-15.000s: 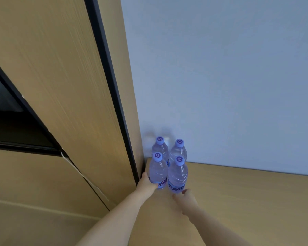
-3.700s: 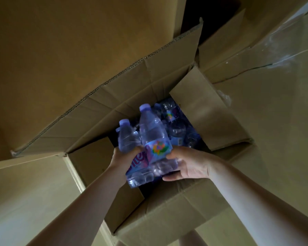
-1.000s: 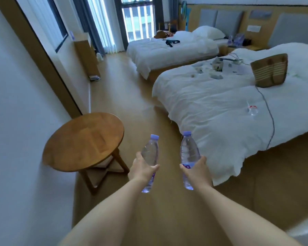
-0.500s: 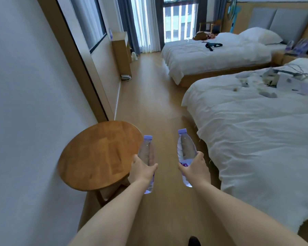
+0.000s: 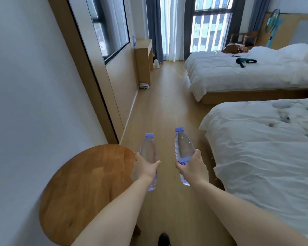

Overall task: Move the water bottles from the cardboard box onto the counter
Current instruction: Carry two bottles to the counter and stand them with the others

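Note:
I hold two clear water bottles with purple caps upright in front of me, above the wooden floor. My left hand grips the left bottle round its lower half. My right hand grips the right bottle round its purple label. Both bottles hang about level, a hand's width apart. Neither the cardboard box nor the counter with the other bottles appears in this view.
A round wooden side table stands against the white wall at lower left. Two white beds fill the right side. A wooden floor aisle runs ahead to a desk and curtained windows. My dark shoe shows below.
The view has swung left and moved forward along the aisle; the table now lies closer at lower left. Both hands still carry their bottles at the same height.

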`<state>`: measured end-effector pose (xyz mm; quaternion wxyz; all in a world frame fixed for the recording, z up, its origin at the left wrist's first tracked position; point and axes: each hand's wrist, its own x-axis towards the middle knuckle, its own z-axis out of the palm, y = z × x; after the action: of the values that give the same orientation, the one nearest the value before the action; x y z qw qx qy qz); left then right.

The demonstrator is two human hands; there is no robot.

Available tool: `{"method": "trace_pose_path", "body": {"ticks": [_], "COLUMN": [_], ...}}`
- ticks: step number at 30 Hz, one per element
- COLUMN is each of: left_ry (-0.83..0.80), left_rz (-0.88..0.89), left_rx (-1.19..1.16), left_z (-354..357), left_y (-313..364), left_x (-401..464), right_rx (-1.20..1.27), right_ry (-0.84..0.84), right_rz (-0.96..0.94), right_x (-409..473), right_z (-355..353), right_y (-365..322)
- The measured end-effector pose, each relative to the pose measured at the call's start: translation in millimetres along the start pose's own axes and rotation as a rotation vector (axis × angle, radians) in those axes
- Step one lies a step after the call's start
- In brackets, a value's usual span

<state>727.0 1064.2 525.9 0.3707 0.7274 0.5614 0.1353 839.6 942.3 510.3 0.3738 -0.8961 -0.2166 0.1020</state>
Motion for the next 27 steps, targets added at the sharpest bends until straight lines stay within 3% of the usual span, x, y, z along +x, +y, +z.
{"method": "trace_pose_path", "body": {"ticks": [12, 19, 27], "left_ry": [-0.023, -0.112, -0.090], "left_rz": [0.024, 0.049, -0.009], "left_rx": [-0.064, -0.128, -0.235], "left_z": [55, 118, 198], "left_y": [134, 205, 308], "left_x": [240, 362, 513], "right_rx": [0.033, 0.040, 0.014], "right_ry": [0.046, 0.052, -0.024], "right_rz": [0.079, 0.127, 0.139], "right_x": [266, 404, 606], "right_z": [28, 48, 62], "right_y": [-60, -60, -59]}}
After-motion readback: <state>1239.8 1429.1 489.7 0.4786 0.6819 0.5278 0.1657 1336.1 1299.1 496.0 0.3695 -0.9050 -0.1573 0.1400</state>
